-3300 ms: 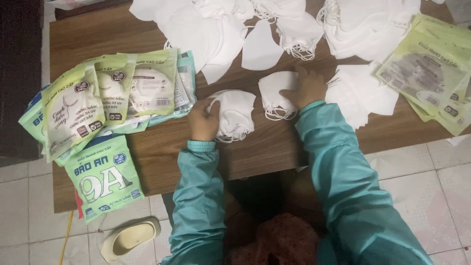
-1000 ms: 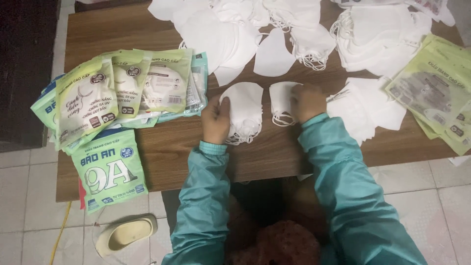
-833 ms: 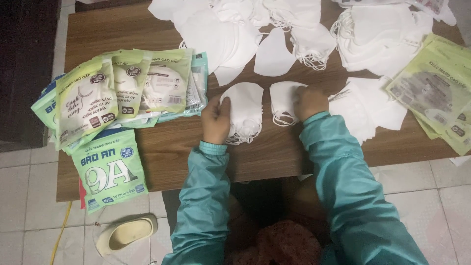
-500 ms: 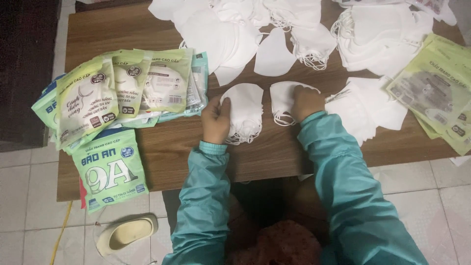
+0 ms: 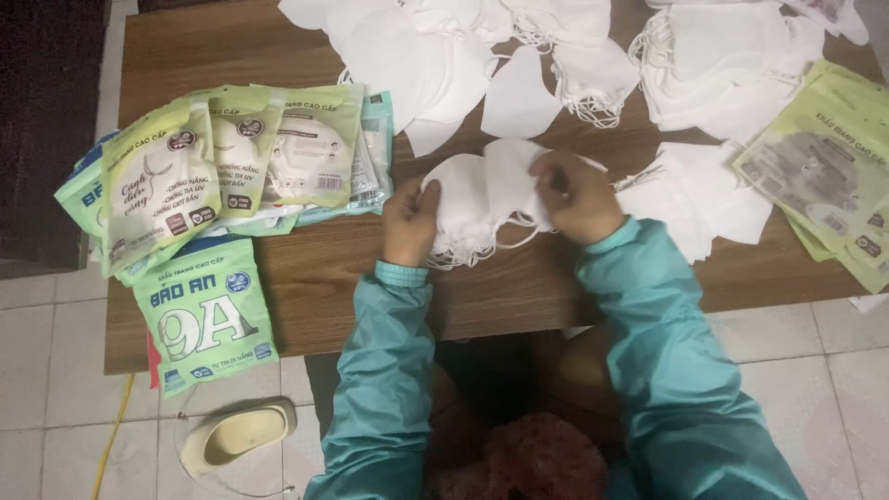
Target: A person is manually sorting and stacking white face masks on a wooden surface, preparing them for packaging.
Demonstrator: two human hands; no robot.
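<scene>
Both hands hold white masks over the bench (image 5: 306,278). Left hand (image 5: 410,222) grips the edge of a small mask stack (image 5: 472,208), maybe to keep it neat. Right hand (image 5: 576,196) pinches one mask (image 5: 515,167) onto it. Green packets (image 5: 222,167) lie left. More loose masks (image 5: 444,46) are piled farther back.

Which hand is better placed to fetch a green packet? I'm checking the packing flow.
Probably the left hand: the green packets lie just beside it, while the right hand holds the white masks farther away.
</scene>
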